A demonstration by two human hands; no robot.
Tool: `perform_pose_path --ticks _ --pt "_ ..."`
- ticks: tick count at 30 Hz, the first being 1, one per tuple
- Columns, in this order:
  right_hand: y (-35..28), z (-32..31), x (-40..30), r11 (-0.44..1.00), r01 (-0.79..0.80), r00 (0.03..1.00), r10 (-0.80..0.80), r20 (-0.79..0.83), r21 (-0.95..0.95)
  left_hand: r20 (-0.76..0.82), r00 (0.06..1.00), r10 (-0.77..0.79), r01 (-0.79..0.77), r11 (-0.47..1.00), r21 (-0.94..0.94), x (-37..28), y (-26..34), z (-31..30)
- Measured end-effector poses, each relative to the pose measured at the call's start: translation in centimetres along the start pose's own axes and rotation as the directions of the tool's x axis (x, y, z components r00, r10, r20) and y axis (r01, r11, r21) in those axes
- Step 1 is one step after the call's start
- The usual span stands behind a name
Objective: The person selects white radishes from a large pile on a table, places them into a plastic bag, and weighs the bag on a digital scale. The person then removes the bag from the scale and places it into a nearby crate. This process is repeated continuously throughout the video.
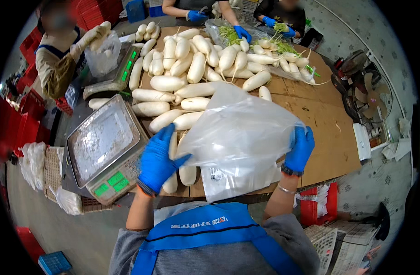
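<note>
In front of me a clear plastic bag [242,123] is spread out in the air, looking limp and without contents. Its right edge is gripped by my blue-gloved right hand [299,146]. My left hand [160,154], also gloved in blue, is beside the bag's left corner with thumb and fingers apart; whether the thumb touches the film is hard to see. White daikon radishes [158,108] lie just beyond and partly behind that hand. Below the bag, a stack of flat plastic bags [218,185] bearing print rests at the table's near edge.
At left stands a weighing scale [103,141] with a metal tray; a second scale [110,74] is behind it. A heap of daikons [196,55] covers the far side of the cardboard-topped table [320,137]. Three co-workers handle produce around it. An electric fan [371,96] stands right.
</note>
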State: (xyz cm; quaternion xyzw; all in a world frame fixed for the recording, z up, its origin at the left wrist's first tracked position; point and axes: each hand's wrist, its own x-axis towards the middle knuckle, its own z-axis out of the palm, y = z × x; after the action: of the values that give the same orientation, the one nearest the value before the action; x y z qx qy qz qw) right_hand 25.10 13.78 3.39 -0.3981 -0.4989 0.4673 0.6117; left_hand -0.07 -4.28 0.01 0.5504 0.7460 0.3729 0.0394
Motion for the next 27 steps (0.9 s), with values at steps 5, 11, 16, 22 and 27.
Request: perform_pose_path --ticks 5,11,16,22,27 --pt "-2.2 2.2 -6.3 0.853 0.491 0.388 -0.032 0.921 -0.177 0.079 0.924 0.375 -0.377 0.926 0.017 0.3 9.1 0.5" --pt "-6.7 0.1 0.4 0.637 0.464 0.534 0.354 0.768 -0.616 -0.058 0.967 0.247 -0.230 0.949 0.214 0.6 2.6 -3.2" --pt "-3.0 4.1 7.7 0.732 0.134 0.469 0.547 0.693 -0.668 0.432 0.877 0.209 0.061 0.844 -0.533 -1.2 2.6 -3.4" --pt "0.9 18.2 10.4 0.883 0.117 0.352 0.391 0.851 -0.454 0.659 0.736 0.152 0.366 0.730 -0.578 -2.1 1.6 1.4" --pt "13.0 31.2 8.4 0.320 0.895 0.214 0.305 0.928 -0.311 0.676 0.693 0.250 0.297 0.756 -0.584 -3.5 1.5 4.2"
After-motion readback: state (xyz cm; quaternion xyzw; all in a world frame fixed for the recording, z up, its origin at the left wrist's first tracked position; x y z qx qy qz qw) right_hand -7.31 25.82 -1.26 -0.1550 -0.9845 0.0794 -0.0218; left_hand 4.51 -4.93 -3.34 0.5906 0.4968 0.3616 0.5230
